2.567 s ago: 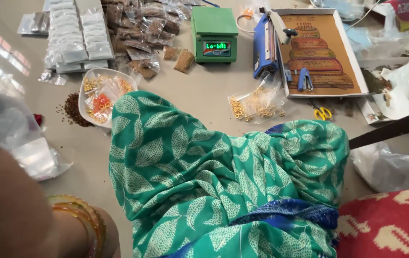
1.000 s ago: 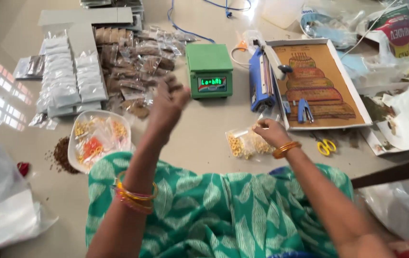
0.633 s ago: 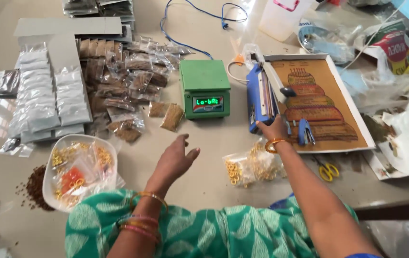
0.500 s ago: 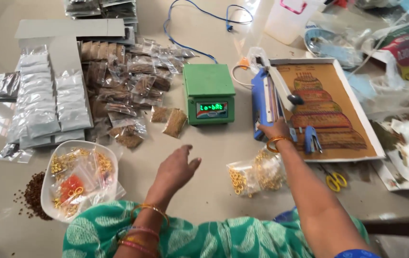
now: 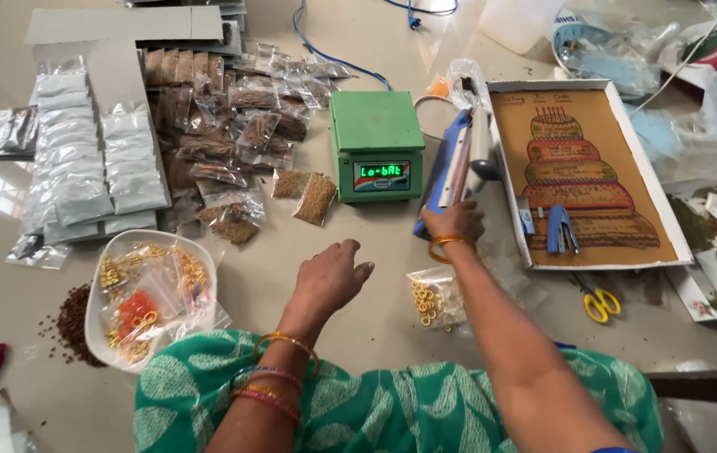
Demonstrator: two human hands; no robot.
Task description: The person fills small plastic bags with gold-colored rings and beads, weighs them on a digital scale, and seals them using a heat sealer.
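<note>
My right hand (image 5: 452, 221) grips the near end of a blue heat sealer (image 5: 451, 168) that lies beside a small green digital scale (image 5: 376, 146). My left hand (image 5: 331, 277) hovers above the floor with fingers loosely curled and nothing in it. Just below my right wrist lies a clear pouch of small gold rings (image 5: 434, 299). A white bowl (image 5: 150, 294) with gold trinkets and orange pieces sits to the left of my left arm. Two small seed packets (image 5: 306, 191) lie left of the scale.
Rows of silver pouches (image 5: 82, 168) and clear spice packets (image 5: 224, 117) cover the far left. A flat box with a cake drawing (image 5: 581, 168) holds a blue stapler (image 5: 558, 228). Yellow scissors (image 5: 600, 304) lie near it. Brown seeds (image 5: 73, 323) are spilled by the bowl.
My right hand has reached forward from the ring pouch to the sealer and closed on it. My left hand has lowered and drawn back toward me.
</note>
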